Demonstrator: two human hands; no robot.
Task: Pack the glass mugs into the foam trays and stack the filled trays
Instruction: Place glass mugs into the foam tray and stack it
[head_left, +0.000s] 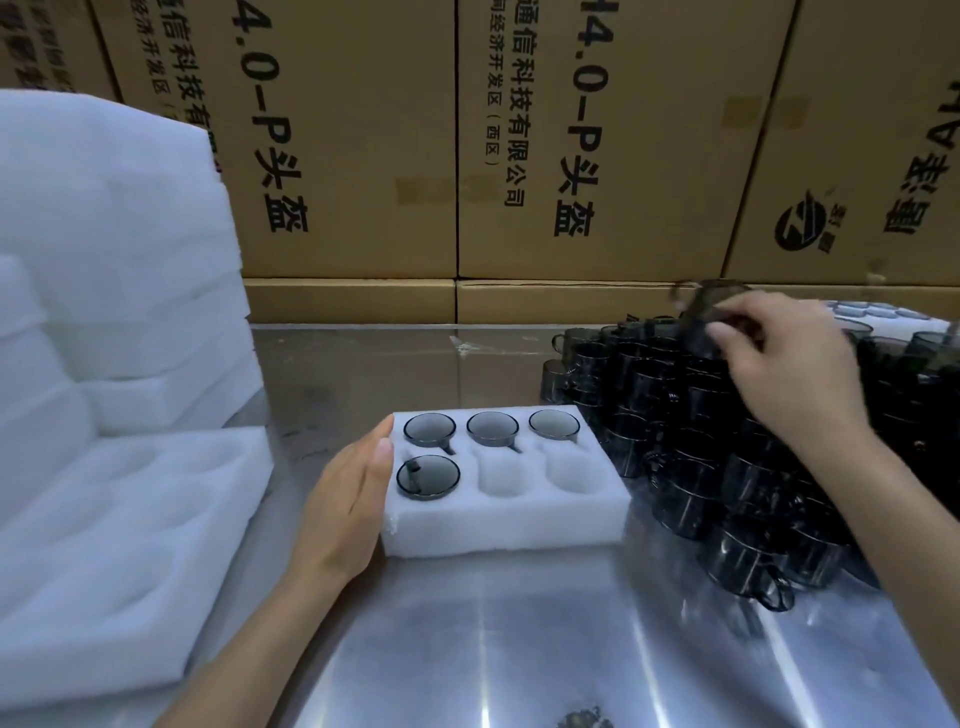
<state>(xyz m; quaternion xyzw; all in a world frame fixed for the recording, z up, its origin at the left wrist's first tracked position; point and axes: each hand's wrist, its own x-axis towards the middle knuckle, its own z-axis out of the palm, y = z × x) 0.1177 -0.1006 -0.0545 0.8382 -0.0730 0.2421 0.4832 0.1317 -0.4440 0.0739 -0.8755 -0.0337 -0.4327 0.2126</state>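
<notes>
The left hand (349, 506) lies flat against the foam tray (511, 525), fingers straight. The right hand (779, 364) reaches out and grips a dark mug (714, 306) above the mug pile (691, 447).

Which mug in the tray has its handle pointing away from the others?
The front-left mug: its handle lies at the far-left rim; the three back-row mugs' handles point toward the front.

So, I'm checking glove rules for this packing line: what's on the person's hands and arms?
Nothing is worn that shows. The left hand and right hand are both bare, no gloves, rings or watch visible. Both forearms are bare too, with no sleeve in view.
</notes>
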